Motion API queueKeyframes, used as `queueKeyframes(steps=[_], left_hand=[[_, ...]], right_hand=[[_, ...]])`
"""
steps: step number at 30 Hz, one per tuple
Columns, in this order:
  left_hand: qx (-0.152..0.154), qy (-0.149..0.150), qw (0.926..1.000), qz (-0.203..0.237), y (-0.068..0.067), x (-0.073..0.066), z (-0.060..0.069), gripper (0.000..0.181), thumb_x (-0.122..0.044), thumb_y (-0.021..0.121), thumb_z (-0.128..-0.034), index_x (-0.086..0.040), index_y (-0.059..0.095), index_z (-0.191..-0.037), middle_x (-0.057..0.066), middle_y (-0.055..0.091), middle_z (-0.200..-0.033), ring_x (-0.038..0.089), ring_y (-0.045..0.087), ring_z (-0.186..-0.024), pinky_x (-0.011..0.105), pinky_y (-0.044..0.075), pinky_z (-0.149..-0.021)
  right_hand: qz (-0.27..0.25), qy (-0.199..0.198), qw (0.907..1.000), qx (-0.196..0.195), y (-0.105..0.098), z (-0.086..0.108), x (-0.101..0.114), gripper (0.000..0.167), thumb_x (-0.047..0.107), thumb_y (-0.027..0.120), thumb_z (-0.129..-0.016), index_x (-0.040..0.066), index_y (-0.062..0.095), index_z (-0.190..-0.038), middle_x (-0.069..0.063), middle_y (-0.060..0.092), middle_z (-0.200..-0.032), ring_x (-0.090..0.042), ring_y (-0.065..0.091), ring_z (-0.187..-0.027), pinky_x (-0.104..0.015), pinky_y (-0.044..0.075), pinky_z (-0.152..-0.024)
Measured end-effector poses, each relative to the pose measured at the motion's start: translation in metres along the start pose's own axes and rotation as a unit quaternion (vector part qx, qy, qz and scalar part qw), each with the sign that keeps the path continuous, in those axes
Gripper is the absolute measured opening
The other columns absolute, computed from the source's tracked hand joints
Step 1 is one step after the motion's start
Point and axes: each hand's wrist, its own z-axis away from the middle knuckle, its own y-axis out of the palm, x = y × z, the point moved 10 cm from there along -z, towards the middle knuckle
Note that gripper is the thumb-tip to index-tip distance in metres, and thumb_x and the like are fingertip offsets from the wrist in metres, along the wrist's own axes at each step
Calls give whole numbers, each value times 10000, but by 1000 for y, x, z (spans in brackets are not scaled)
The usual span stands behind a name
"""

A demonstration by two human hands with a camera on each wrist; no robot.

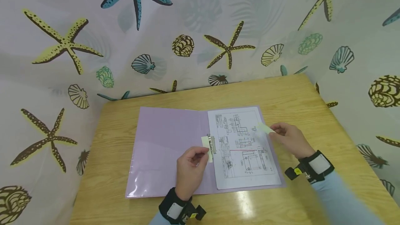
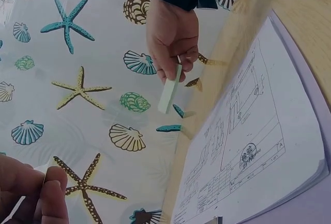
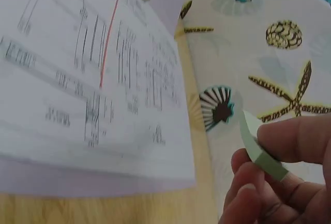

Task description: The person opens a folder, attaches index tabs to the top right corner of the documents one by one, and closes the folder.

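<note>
My left hand (image 1: 189, 171) pinches a pale green paper slip (image 1: 205, 142) beside the metal clip (image 1: 213, 145) of an open lilac folder (image 1: 168, 141). In the left wrist view, the left fingertips (image 2: 53, 182) press together on a thin edge. Over the right edge of the printed drawings (image 1: 247, 169), my right hand (image 1: 290, 140) holds a small pale green pad (image 1: 265, 128). Thumb and fingers grip that pad (image 3: 266, 162) in the right wrist view, where its top sheet curls up. The drawings lie on the folder's right side.
The folder rests on a wooden table (image 1: 109, 155). Behind and beside the table hangs a pale cloth (image 1: 150, 37) printed with starfish and shells. Each wrist wears a black band with a small camera.
</note>
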Motion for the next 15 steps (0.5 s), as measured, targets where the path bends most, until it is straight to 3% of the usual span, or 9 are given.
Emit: queueKeyframes(steps=[6,15], left_hand=[[63,13,10000,-31,0,0,0,173,142,636,-831,19,687,-942,181,667,-918,260,641,-810,300,559,-697],[108,-83,9998,-128,1,3,1,146,115,644,-842,48,707,-955,129,683,-921,234,645,-801,272,548,-671]], right_hand=[[318,258,9985,-359,-23,-5,-36,409,252,611,-951,13,516,-1268,-171,632,-939,-294,597,-746,-283,468,-554],[509,659,9963,-212,-12,-8,-63,390,239,626,-933,7,554,-1237,-197,608,-987,-245,572,-752,-302,447,-570]])
